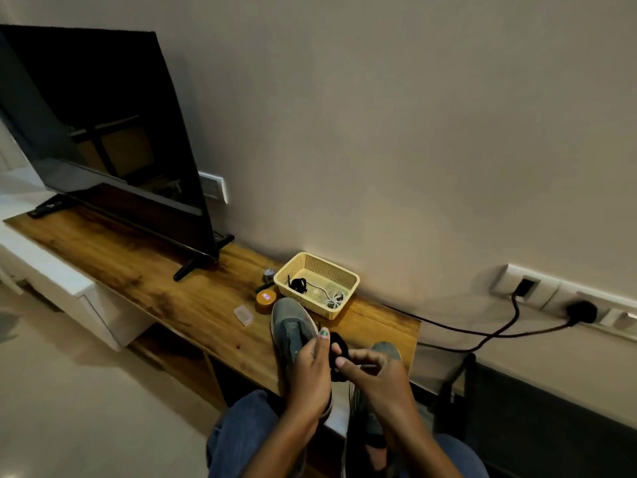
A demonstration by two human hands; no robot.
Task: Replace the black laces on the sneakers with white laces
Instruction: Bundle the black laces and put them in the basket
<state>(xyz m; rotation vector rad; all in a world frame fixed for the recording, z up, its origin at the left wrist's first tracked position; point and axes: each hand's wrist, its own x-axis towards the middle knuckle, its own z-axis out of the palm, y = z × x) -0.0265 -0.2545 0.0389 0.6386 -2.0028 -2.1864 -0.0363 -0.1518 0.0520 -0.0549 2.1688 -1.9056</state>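
At the bottom centre of the frame, the left hand (312, 377) and right hand (377, 377) meet over two grey sneakers (293, 331) on the desk (155, 281). Both hands pinch a bunched black lace (339, 353) between them, fingers curled on it. Just beyond, mid-frame, a yellow basket (350, 282) holds another black lace (298, 285) and white laces (334, 300). A TV (103, 125) stands upper left.

Basket (348, 274) on table (144, 270), right of TV (103, 132); sneakers (293, 326) before basket.
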